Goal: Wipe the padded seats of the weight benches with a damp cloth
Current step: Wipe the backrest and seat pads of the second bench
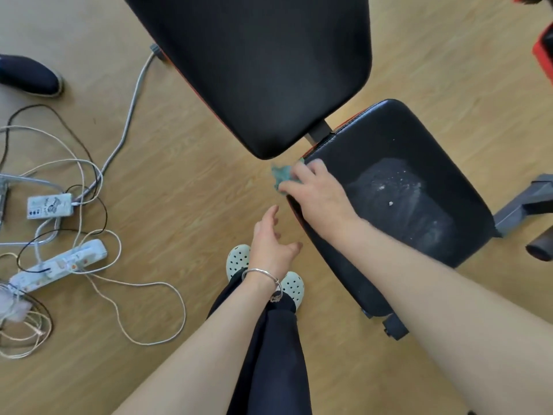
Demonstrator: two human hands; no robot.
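Seat pad (425,151), black and padded, sits at the right of the head view on a grey bench frame (522,205) that stands on the wooden floor (191,181). Its long axis runs from the hinged end at upper left toward the lower right. The black back pad (254,70) meets that hinged end and extends up out of the picture. A whitish smear with pale specks (398,193) covers the middle of the seat pad. The cloth (281,173), teal and bunched, lies at the seat pad's corner nearest the back pad, on the person's side, and part of it overhangs the edge above the floor. The right hand (317,196) lies over the cloth, and its grip is closed on it: the cloth shows between the thumb and the forefinger, ahead of the fingertips. The right forearm crosses the seat pad's near edge. The left hand (269,244) is beside the seat pad, just apart from its edge, with its grip apart, fingers relaxed and holding nothing. A silver bracelet (261,274) circles the left wrist. Two pale perforated clogs (238,259) stand below the left hand. On the floor at left lie two white power strips (59,265) among tangled cables (143,295). A dark shoe (30,74) shows at the upper left edge.
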